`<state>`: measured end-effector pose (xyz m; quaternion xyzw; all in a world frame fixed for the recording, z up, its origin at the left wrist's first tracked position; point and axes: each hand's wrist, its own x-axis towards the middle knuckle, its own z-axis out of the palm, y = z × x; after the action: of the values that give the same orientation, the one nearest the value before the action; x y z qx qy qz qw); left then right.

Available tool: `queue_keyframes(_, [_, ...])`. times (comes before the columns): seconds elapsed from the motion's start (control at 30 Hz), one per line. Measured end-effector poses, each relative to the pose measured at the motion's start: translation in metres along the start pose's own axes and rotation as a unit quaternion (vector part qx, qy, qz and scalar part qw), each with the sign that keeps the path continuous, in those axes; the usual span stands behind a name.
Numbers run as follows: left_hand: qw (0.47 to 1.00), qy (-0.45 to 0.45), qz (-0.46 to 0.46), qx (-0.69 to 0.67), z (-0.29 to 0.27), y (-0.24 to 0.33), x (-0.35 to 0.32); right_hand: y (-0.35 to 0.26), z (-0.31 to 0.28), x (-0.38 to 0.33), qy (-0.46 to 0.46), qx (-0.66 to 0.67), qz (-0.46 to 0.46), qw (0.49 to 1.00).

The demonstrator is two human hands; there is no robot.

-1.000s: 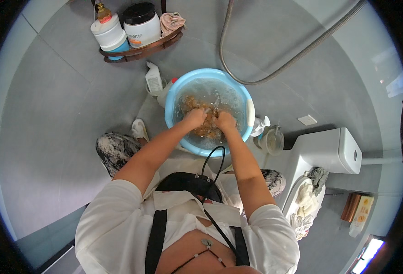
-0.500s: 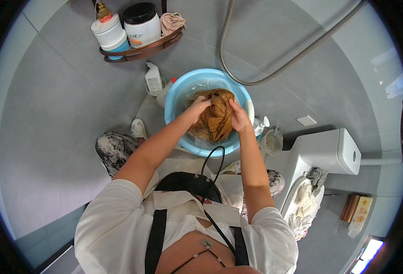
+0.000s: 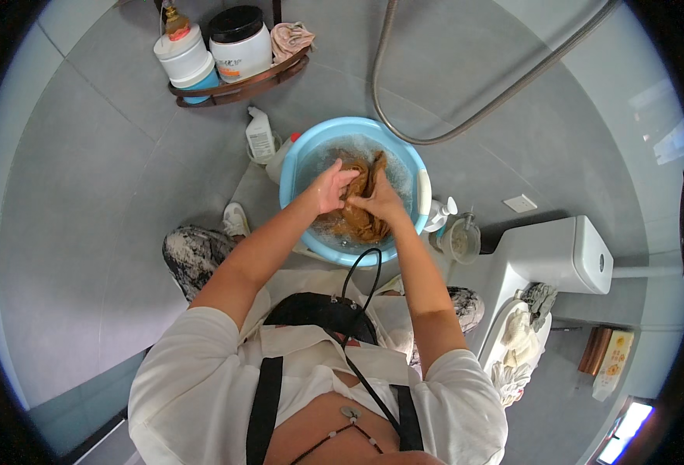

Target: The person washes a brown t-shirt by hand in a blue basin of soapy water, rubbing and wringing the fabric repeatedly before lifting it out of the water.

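Note:
A wet brown cloth garment (image 3: 366, 225) lies bunched in foamy water inside a round light-blue basin (image 3: 286, 184). My right hand (image 3: 384, 201) grips a raised fold of the cloth on its right side, thumb toward the middle. On the other side, my left hand (image 3: 329, 191) is beside the cloth with its fingers stretched out and apart, the tips at the cloth's edge. The lower part of the cloth is under water and suds.
White bottles (image 3: 260, 136) stand left of the basin. To its right are a pump bottle (image 3: 439, 213) and a clear jug (image 3: 462, 240). A metal shower hose (image 3: 504, 99) hangs beyond. Clothes (image 3: 518, 341) lie on the white toilet (image 3: 547, 252). A corner shelf (image 3: 241, 87) holds tubs.
The cloth has sunk lower and become narrower in the basin. My right hand has moved inward to the left over it; my left hand has shifted slightly down-left and its fingers have spread.

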<state>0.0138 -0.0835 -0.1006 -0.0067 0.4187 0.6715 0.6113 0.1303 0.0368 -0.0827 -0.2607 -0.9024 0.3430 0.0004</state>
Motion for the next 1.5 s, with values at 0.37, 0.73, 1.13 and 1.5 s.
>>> queue_keyframes(0.37, [0.985,0.130,0.109,0.036,-0.029,-0.014,0.019,0.065,0.067,0.034,-0.007,-0.217,0.032,0.976])
queue_keyframes(0.73, [0.968,0.233,0.088,-0.012,-0.020,0.004,0.016,-0.009,-0.035,0.008,0.098,0.139,-0.126,0.977])
queue_keyframes(1.13, [0.938,-0.052,0.093,-0.331,0.012,0.000,0.012,-0.049,-0.084,-0.024,0.072,0.529,-0.135,0.835])
queue_keyframes(1.5, [0.960,-0.127,0.162,-0.192,0.048,0.028,0.007,-0.068,-0.028,-0.037,0.237,0.061,-0.275,0.930])
